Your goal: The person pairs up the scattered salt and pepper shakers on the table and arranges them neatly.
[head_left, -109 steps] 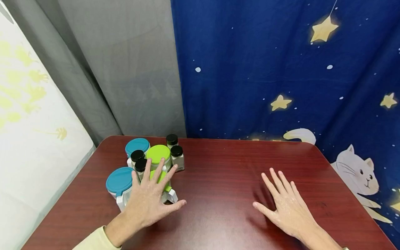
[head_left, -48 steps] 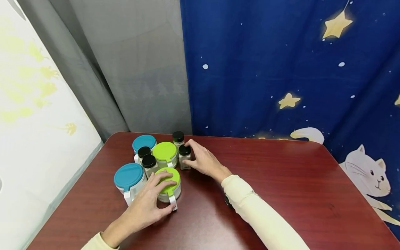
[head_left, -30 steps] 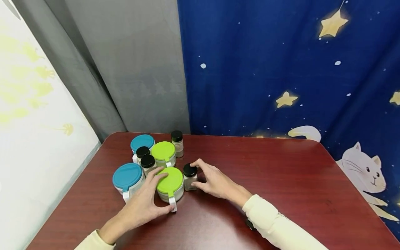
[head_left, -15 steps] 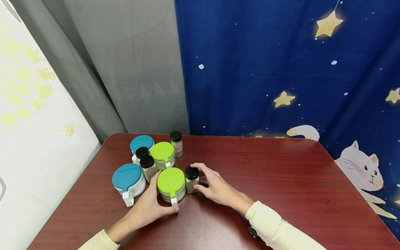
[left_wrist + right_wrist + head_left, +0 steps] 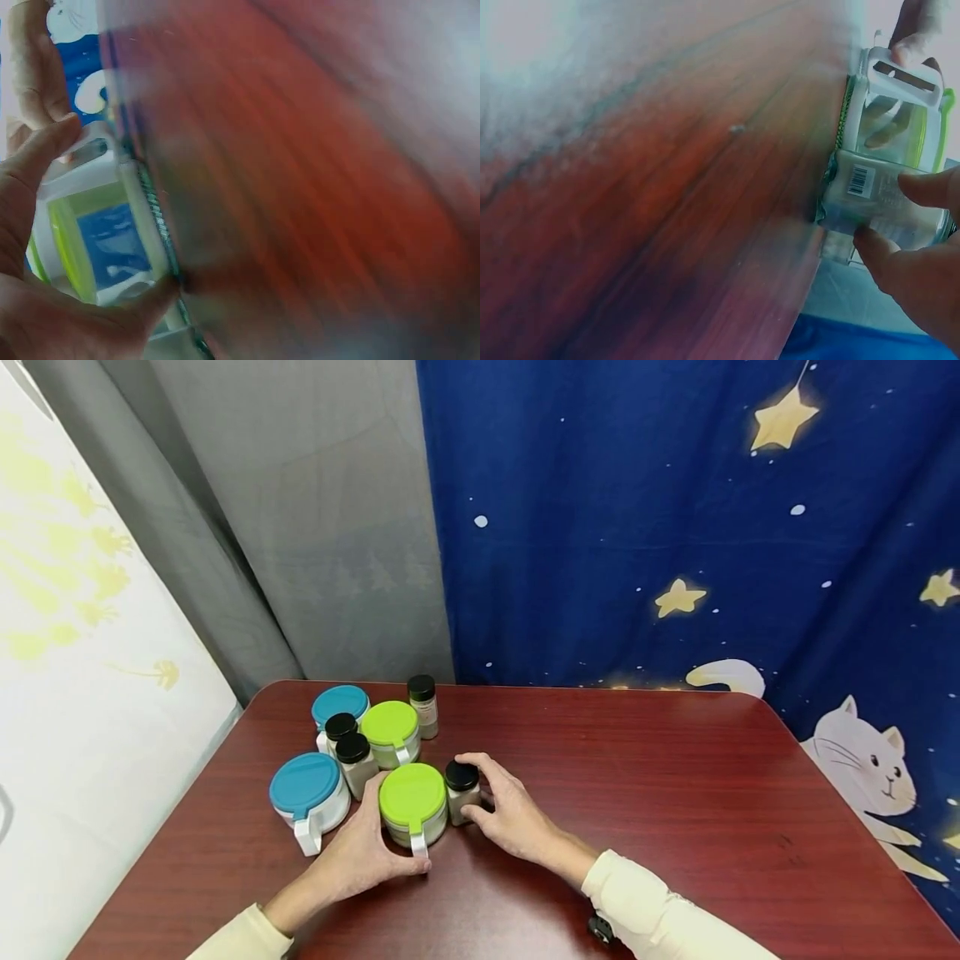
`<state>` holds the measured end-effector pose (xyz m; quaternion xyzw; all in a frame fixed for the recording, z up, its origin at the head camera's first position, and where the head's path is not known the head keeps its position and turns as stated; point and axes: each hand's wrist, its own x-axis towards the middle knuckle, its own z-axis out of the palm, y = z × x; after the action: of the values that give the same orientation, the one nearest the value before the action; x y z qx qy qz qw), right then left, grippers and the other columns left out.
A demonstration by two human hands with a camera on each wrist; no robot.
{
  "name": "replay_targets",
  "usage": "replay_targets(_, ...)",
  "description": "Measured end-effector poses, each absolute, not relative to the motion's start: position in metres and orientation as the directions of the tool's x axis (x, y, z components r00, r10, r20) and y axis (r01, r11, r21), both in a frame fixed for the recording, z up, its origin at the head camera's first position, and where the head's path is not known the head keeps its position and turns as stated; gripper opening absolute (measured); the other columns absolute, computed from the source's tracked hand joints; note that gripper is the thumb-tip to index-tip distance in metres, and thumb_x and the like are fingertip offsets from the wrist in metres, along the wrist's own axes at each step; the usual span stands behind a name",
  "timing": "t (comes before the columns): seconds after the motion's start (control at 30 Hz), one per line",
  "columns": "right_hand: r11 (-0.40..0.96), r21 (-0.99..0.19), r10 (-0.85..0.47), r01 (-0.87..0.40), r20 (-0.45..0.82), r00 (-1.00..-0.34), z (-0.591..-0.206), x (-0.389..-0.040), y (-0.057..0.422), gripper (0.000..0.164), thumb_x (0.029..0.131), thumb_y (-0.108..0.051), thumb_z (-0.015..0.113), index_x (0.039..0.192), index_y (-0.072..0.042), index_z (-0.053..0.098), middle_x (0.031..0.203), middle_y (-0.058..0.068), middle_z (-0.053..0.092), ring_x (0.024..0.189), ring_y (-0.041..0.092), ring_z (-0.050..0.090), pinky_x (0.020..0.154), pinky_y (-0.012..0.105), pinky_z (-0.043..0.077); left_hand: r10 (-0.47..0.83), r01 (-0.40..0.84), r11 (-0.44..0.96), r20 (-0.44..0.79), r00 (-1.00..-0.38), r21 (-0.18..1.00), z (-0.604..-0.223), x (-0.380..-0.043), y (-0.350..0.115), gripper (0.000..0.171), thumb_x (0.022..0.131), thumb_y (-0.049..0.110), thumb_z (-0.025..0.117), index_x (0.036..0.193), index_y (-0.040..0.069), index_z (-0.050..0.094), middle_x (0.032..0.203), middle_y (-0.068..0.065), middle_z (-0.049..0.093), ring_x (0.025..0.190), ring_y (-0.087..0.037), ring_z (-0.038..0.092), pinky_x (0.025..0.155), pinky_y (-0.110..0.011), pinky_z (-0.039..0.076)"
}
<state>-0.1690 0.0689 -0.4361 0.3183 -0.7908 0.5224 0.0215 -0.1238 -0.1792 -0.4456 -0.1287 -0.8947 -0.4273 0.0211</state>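
Step in hand, judged from here: placing the square bottle (image 5: 461, 797) against the front green-lidded jar (image 5: 412, 795). Both stand upright on the table (image 5: 660, 793), near its middle-left, the bottle just beside the jar's right wall (contact cannot be confirmed from where I stand).

Grip, left hand (image 5: 363, 852): spread around the jar, thumb at the white handle (image 5: 419, 844), fingers along the far-left wall. Grip, right hand (image 5: 512, 817): narrow, bottle held between thumb and fingers.

The next move calls for a straight release of the bottle, with the jar braced.

Clearances: the right half of the table is bare. On the left, room is tight; the near black-capped bottle (image 5: 356, 762) and front blue-lidded jar (image 5: 307, 789) stand close. The rear edge is well apart from both held items.
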Motion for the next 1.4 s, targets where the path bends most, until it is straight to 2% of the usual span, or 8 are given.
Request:
replay_targets(0.17,0.191,-0.853,-0.473,-0.485,0.353,-0.807,-0.434,-0.167,0.074,0.067,0.082,0.018,0.074,0.141,-0.008,0.052,0.134,0.012,0.058,0.116,0.022,0.061,0.094,0.034,0.052,0.191,0.226,0.613,0.135,-0.972,0.757,-0.441,-0.123,-0.175,0.122,0.057,0.039,0.101,0.149,0.010,0.027,0.129,-0.011,0.056,0.115,-0.023,0.059,0.099,-0.050,0.047)
replay_targets(0.3,0.150,-0.866,-0.478,-0.476,0.358,-0.802,-0.432,-0.165,0.079,0.067,0.082,0.018,0.074,0.140,-0.008,0.053,0.133,0.013,0.058,0.115,0.023,0.062,0.092,0.033,0.053,0.168,0.200,0.586,0.124,-0.978,0.785,-0.440,-0.122,-0.175,0.124,0.053,0.038,0.103,0.150,0.012,0.029,0.133,-0.007,0.056,0.116,-0.019,0.059,0.100,-0.047,0.047)
replay_targets(0.43,0.140,-0.860,-0.468,-0.491,0.380,-0.798,-0.428,-0.166,0.084,0.067,0.082,0.017,0.075,0.140,-0.009,0.054,0.134,0.011,0.059,0.117,0.022,0.061,0.091,0.033,0.054,0.163,0.202,0.569,0.132,-0.978,0.797,-0.438,-0.123,-0.172,0.125,0.054,0.038,0.103,0.151,0.012,0.029,0.136,-0.008,0.055,0.119,-0.021,0.059,0.101,-0.047,0.047)
replay_targets(0.67,0.182,-0.846,-0.466,-0.501,0.374,-0.801,-0.417,-0.167,0.098,0.067,0.083,0.013,0.078,0.141,-0.011,0.054,0.127,0.013,0.063,0.109,0.025,0.067,0.084,0.033,0.057,0.198,0.225,0.570,0.133,-0.971,0.790,-0.432,-0.128,-0.164,0.124,0.056,0.039,0.102,0.153,0.015,0.029,0.134,-0.007,0.057,0.118,-0.022,0.059,0.099,-0.048,0.048)
replay_targets(0.87,0.212,-0.834,-0.460,-0.509,0.374,-0.805,-0.409,-0.168,0.106,0.068,0.082,0.011,0.079,0.140,-0.014,0.055,0.125,0.009,0.065,0.109,0.022,0.067,0.083,0.032,0.057,0.218,0.226,0.556,0.123,-0.968,0.800,-0.433,-0.131,-0.157,0.124,0.056,0.042,0.101,0.153,0.018,0.028,0.134,-0.005,0.058,0.119,-0.022,0.059,0.099,-0.048,0.048)
replay_targets(1.17,0.217,-0.837,-0.433,-0.503,0.379,-0.818,-0.411,-0.168,0.115,0.066,0.082,0.010,0.080,0.140,-0.012,0.055,0.122,0.010,0.066,0.107,0.026,0.068,0.081,0.033,0.058,0.254,0.272,0.528,0.156,-0.954,0.804,-0.434,-0.137,-0.148,0.113,0.057,0.040,0.102,0.147,0.027,0.036,0.131,0.005,0.058,0.116,-0.015,0.060,0.098,-0.046,0.049)
replay_targets(1.4,0.211,-0.834,-0.434,-0.509,0.387,-0.813,-0.414,-0.168,0.118,0.065,0.083,0.008,0.080,0.139,-0.013,0.055,0.122,0.013,0.066,0.104,0.027,0.069,0.082,0.034,0.058,0.246,0.255,0.523,0.142,-0.959,0.813,-0.434,-0.137,-0.146,0.116,0.055,0.039,0.102,0.149,0.025,0.036,0.128,0.003,0.060,0.115,-0.017,0.060,0.098,-0.046,0.048)
